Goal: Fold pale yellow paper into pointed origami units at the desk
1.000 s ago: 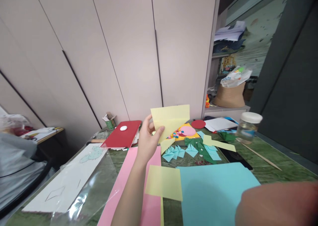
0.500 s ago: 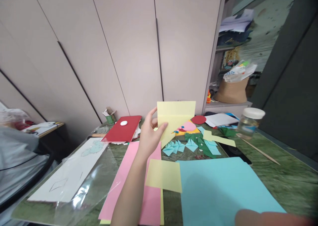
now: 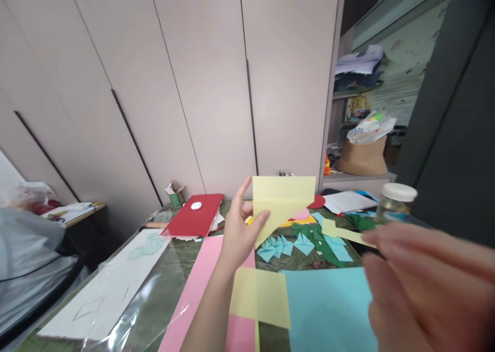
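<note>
My left hand [image 3: 242, 233] holds up a pale yellow sheet of paper [image 3: 284, 191], creased across and narrowing toward the bottom, with the thumb in front and fingers behind. At the lower right, my right hand [image 3: 429, 285] is blurred by motion and apart from the sheet; whether its fingers hold anything does not show. Its fingertips overlap the end of a yellow paper strip [image 3: 340, 232] in the view. Below the hands lie a yellow paper square [image 3: 268, 295], pink paper [image 3: 201, 295] and light blue paper [image 3: 328, 310]. Folded light blue paper pieces [image 3: 304, 243] sit behind.
A red folder [image 3: 193, 218] with a white round lid and a small green box [image 3: 176, 196] stand back left. White drawing paper [image 3: 104, 285] and clear plastic [image 3: 154, 300] lie left. A white-lidded jar [image 3: 396, 202] stands right. Cabinet doors [image 3: 201, 83] rise behind the table.
My right hand has come up from the bottom right edge into view, covering part of the blue paper. My left hand still holds the yellow sheet. The camera view has tilted slightly upward.
</note>
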Motion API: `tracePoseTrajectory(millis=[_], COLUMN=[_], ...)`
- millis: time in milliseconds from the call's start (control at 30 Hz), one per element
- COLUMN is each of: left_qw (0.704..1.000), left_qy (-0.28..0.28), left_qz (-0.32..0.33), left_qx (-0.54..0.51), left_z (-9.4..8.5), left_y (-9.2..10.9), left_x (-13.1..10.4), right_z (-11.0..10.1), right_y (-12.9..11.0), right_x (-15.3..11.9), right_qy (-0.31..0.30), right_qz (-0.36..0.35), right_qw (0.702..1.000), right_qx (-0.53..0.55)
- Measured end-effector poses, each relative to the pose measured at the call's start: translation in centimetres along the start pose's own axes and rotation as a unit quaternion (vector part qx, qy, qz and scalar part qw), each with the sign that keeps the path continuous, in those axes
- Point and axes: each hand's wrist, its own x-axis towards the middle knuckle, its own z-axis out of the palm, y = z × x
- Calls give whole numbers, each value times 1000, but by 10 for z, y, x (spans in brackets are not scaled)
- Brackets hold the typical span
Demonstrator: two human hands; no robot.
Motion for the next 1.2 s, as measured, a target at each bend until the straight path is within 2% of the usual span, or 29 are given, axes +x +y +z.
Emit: tracePoseTrajectory(millis=[33,100,167,267,367,533,600,667,767,1000,1067,1133,1200], left_qw=[1000,1000,999,994,981,937,922,911,913,938,964,987,990], left_qy=[1,3,4,15,36,39,42,54,63,66,96,103,44], left_qz=[-1,5,16,42,111,274,312,323,302,265,211,121,13], left_qx=[1,16,40,95,156,211,227,251,268,213,133,4,-132], left_z=[1,2,3,3,1,-4,-6,-8,-9,-5,-2,1,2], left_y=[2,4,5,5,2,-4,-5,-4,-3,-4,-4,-5,-7], left_x=[-2,-6,-8,-8,-5,-2,-1,-1,-2,-1,0,4,8], right_z=[13,33,45,51,55,58,57,56,53,47,47,48,48], right_y=[-10,-25,-27,-14,-1,2,3,6,11,10,9,9,9], right_x=[32,79,101,102,97,102,104,104,103,105,107,108,109], right_qy=[31,-9,-74,-156,-180,-248,-279,-309,-327,-363,-341,-314,-302], right_qz=[-16,-42,-10,113,202,267,284,294,280,188,177,172,167], right_qw=[998,996,995,979,941,874,851,835,831,865,882,898,908], right_qx=[-43,-83,-59,62,202,322,341,348,351,293,273,256,238])
